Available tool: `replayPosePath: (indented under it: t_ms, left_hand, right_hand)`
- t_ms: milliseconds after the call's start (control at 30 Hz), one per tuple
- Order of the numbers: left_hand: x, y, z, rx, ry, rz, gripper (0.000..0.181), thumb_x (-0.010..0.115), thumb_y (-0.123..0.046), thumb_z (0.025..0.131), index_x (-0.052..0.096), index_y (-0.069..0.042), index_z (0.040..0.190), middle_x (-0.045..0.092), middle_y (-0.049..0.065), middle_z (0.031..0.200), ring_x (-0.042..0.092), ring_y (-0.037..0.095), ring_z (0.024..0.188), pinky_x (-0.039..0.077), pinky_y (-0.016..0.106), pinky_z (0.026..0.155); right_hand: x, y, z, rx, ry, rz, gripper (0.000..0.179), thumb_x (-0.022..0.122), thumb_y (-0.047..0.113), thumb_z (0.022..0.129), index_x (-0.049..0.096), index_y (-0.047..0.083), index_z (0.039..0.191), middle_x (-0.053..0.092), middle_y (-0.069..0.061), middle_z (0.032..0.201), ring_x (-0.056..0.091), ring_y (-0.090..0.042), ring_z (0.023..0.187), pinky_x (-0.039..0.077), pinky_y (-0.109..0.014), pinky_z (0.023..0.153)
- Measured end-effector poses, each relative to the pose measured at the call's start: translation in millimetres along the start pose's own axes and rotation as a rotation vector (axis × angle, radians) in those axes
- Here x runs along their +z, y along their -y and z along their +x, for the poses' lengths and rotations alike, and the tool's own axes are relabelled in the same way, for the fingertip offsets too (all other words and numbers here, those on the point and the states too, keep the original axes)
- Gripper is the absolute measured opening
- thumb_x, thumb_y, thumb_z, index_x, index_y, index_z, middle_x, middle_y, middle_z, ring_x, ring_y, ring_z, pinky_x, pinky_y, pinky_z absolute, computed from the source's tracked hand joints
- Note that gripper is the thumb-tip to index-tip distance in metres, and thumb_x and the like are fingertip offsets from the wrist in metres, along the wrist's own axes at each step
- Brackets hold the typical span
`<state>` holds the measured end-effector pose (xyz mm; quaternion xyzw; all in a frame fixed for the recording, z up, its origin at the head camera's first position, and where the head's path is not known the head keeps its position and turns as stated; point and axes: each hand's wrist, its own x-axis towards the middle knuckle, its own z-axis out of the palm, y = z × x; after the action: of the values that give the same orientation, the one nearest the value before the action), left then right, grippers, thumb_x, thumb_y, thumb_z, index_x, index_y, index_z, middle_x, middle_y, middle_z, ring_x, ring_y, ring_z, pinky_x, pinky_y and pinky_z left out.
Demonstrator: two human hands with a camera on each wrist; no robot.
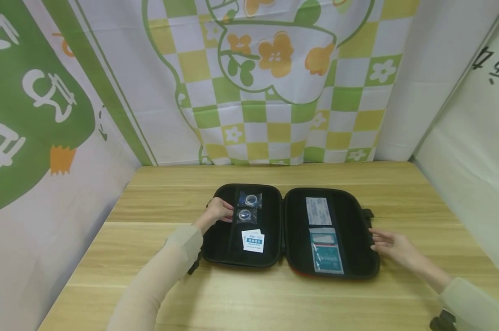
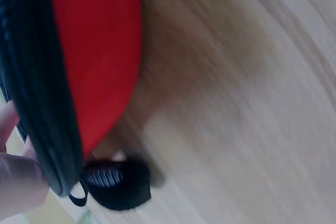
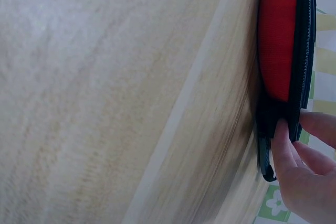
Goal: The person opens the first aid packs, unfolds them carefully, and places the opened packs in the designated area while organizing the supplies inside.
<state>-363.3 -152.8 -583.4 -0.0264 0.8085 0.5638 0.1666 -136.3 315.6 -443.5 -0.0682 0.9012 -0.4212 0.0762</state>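
A black-lined zip case [image 1: 259,259] with a red outside lies unfolded on the table. My left hand [image 1: 218,210] reaches over the left rim, its fingertips at the dark strap [image 1: 232,243] inside; I cannot tell whether they pinch anything. In the left wrist view, part of this hand [image 2: 21,182] shows behind the rim. At the right edge, my right hand [image 1: 392,248] grips the case's border, thumb and fingers on either side in the right wrist view. Two clear packets with round rolls [image 1: 251,200] and white-and-blue pad sachets [image 1: 253,241] lie in the left half.
The right half holds a white printed packet [image 1: 318,210] and a teal packet [image 1: 327,250] under a dark strap. A black zip-end tab [image 2: 118,182] sticks out beside the left rim. Patterned curtains stand behind the wooden table [image 1: 274,303], with pale walls at both sides.
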Motion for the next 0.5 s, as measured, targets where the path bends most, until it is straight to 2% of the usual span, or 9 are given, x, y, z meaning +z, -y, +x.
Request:
replayPosePath:
  t_ms: [33, 67, 133, 200, 333, 367, 400, 467, 500]
  left_hand:
    - [2.3, -22.2, -22.6, -0.022, -0.018, 0.005, 0.022, 0.069, 0.006, 0.068, 0.061, 0.012, 0.087, 0.064, 0.022, 0.074, 0.064, 0.03, 0.061, 0.055, 0.037, 0.053]
    - [4.0, -36.0, -36.5, -0.049, -0.033, 0.006, 0.021, 0.068, 0.007, 0.069, 0.06, 0.013, 0.088, 0.064, 0.023, 0.075, 0.064, 0.03, 0.063, 0.055, 0.037, 0.055]
    - [4.0, -39.1, -39.5, -0.056, -0.039, -0.037, 0.019, 0.068, 0.007, 0.069, 0.06, 0.012, 0.086, 0.063, 0.023, 0.074, 0.063, 0.031, 0.062, 0.054, 0.037, 0.053]
    - [2.9, -20.2, -18.7, -0.066, -0.042, -0.082, 0.019, 0.068, 0.006, 0.07, 0.061, 0.01, 0.087, 0.064, 0.021, 0.077, 0.064, 0.031, 0.064, 0.055, 0.038, 0.056]
    - [-2.2, 44.0, 51.4, -0.063, -0.036, -0.164, 0.022, 0.07, 0.002, 0.07, 0.064, 0.004, 0.091, 0.066, 0.018, 0.08, 0.064, 0.029, 0.067, 0.054, 0.04, 0.056]
    - [-2.7, 49.9, 58.5, -0.07, -0.032, -0.179, 0.024, 0.071, 0.001, 0.069, 0.064, 0.002, 0.092, 0.066, 0.017, 0.081, 0.064, 0.028, 0.069, 0.054, 0.04, 0.057]
    - [-3.2, 53.6, 62.9, -0.063, -0.024, -0.2, 0.024, 0.072, 0.0, 0.068, 0.064, 0.002, 0.09, 0.066, 0.016, 0.079, 0.064, 0.027, 0.067, 0.054, 0.04, 0.055]
    - [-2.6, 48.4, 58.0, -0.045, -0.008, -0.219, 0.026, 0.072, 0.001, 0.068, 0.064, 0.002, 0.092, 0.066, 0.016, 0.077, 0.064, 0.026, 0.065, 0.054, 0.039, 0.052]
    - [-0.6, 23.3, 30.9, -0.061, -0.016, -0.209, 0.026, 0.069, 0.003, 0.07, 0.062, 0.004, 0.094, 0.066, 0.016, 0.08, 0.064, 0.026, 0.068, 0.054, 0.039, 0.056]
  right_hand:
    - [0, 0, -0.1, 0.004, -0.001, -0.005, 0.051, 0.058, 0.004, 0.083, 0.035, -0.02, 0.122, 0.047, -0.04, 0.111, 0.055, -0.036, 0.096, 0.052, -0.022, 0.071]
    - [0, 0, -0.4, 0.002, -0.001, -0.005, 0.052, 0.058, 0.004, 0.083, 0.035, -0.02, 0.122, 0.046, -0.04, 0.111, 0.055, -0.037, 0.097, 0.052, -0.023, 0.071]
    - [0, -1, -0.6, 0.001, 0.003, -0.006, 0.052, 0.058, 0.005, 0.083, 0.035, -0.02, 0.122, 0.046, -0.04, 0.111, 0.053, -0.041, 0.098, 0.052, -0.024, 0.071]
    - [-1, 0, -0.6, 0.004, 0.008, -0.008, 0.053, 0.058, 0.007, 0.084, 0.035, -0.02, 0.123, 0.045, -0.04, 0.113, 0.052, -0.042, 0.1, 0.052, -0.024, 0.071]
    - [-2, 0, -0.6, 0.004, 0.02, -0.004, 0.053, 0.057, 0.008, 0.084, 0.034, -0.019, 0.124, 0.044, -0.04, 0.114, 0.049, -0.045, 0.102, 0.052, -0.026, 0.073]
    - [-2, 0, -0.9, 0.001, 0.022, -0.001, 0.053, 0.057, 0.008, 0.085, 0.034, -0.019, 0.124, 0.044, -0.04, 0.114, 0.048, -0.045, 0.102, 0.052, -0.027, 0.073]
    - [-2, 0, -1.1, -0.001, 0.023, -0.001, 0.053, 0.056, 0.008, 0.085, 0.034, -0.019, 0.124, 0.044, -0.04, 0.114, 0.048, -0.046, 0.102, 0.052, -0.029, 0.073]
    - [-2, 0, -1.5, -0.001, 0.025, -0.003, 0.053, 0.056, 0.008, 0.085, 0.034, -0.019, 0.124, 0.044, -0.04, 0.114, 0.048, -0.046, 0.103, 0.052, -0.031, 0.074]
    - [-2, 0, -1.7, 0.001, 0.025, -0.002, 0.053, 0.056, 0.008, 0.085, 0.033, -0.019, 0.124, 0.044, -0.041, 0.114, 0.048, -0.046, 0.103, 0.052, -0.031, 0.074]
